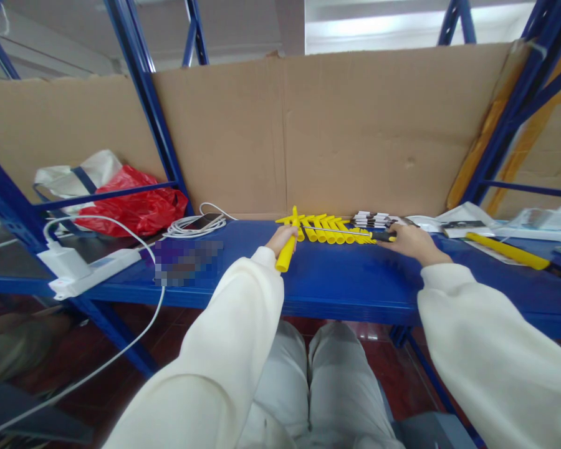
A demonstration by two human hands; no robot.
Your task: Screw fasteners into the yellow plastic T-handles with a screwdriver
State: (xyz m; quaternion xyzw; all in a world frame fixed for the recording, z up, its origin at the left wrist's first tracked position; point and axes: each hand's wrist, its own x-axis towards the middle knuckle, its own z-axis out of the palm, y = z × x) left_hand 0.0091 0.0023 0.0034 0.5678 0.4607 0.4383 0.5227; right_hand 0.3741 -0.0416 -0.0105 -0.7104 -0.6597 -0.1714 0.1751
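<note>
My left hand [279, 239] is closed round a yellow plastic piece [286, 254] with a tube-like lower end and pointed arms at its top. My right hand [414, 243] grips a screwdriver [382, 236] by its black and yellow handle. The long thin shaft runs left, and its tip reaches the upper part of the held piece; whether they touch, I cannot tell. Behind the shaft, a row of similar yellow pieces [330, 237] lies on the blue shelf [346, 280]. A stack of small black-and-white items [370, 219] sits just behind the row, near my right hand.
A white power strip [96, 272] with a plugged-in charger stands at left, its cable hanging over the edge. A coiled white cable [194, 226] and red plastic bag [135, 199] lie farther back. At right is a long yellow object [507, 251]. Cardboard [355, 131] closes the back.
</note>
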